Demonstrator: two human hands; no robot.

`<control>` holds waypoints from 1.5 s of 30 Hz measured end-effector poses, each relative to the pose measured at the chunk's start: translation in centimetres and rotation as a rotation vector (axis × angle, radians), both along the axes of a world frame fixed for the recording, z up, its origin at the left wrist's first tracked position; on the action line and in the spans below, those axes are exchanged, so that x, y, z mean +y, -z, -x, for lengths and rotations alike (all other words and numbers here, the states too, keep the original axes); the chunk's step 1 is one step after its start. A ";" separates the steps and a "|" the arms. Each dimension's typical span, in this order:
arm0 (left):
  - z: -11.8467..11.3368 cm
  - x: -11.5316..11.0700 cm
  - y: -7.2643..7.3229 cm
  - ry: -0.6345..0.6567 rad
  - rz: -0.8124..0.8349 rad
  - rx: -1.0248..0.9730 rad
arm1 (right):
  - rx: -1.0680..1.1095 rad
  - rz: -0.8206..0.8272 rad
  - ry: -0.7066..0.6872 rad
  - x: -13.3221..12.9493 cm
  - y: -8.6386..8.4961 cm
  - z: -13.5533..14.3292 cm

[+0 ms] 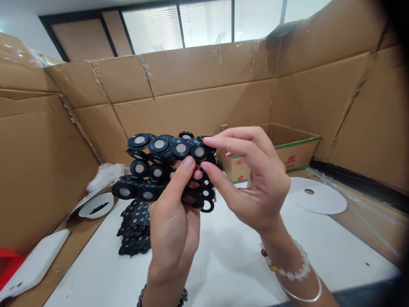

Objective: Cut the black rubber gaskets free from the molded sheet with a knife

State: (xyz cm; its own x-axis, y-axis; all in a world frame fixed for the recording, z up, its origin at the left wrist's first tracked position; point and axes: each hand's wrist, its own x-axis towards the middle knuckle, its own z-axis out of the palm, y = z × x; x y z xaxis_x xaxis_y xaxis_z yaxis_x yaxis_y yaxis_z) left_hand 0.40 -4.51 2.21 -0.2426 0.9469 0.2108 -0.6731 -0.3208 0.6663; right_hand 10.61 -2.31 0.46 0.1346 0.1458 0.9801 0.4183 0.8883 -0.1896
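My left hand [174, 230] grips a floppy bundle of joined black rings with grey mesh discs [158, 170], held up above the table. Its thumb presses on the front near the bundle's right half. At the right end, the thumb and forefinger of my right hand [258, 183] close on the edge of one black ring with a grey centre [200, 152]. The other right fingers are curled loosely. Some rings low on the right show open holes without discs. Behind my left wrist, a stack of similar black ring sheets [134, 232] lies on the white table [223, 264].
Cardboard walls [198, 94] surround the table. An open cardboard box [298, 151] stands at the back right, near a white round disc with a small hole [319, 198]. At left are a white bowl with dark pieces [96, 204], clear plastic [105, 177] and a white board [38, 260].
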 end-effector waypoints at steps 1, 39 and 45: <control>0.0 0.0 0.1 0.000 -0.004 0.002 | 0.003 -0.003 -0.002 0.0 0.0 0.0; -0.3 3.1 1.2 0.033 -0.234 0.263 | 0.437 0.300 -0.518 3.2 0.3 -1.7; -0.7 2.8 1.3 0.015 -0.256 0.297 | 0.408 0.156 -0.276 2.6 0.0 -1.9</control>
State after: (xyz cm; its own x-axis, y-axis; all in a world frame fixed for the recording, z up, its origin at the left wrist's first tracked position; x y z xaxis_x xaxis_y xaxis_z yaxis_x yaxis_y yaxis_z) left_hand 1.15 -1.67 0.91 -0.1217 0.8578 0.4994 -0.4687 -0.4932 0.7328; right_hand 12.55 0.27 0.41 0.4370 0.3702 0.8198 0.0365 0.9033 -0.4274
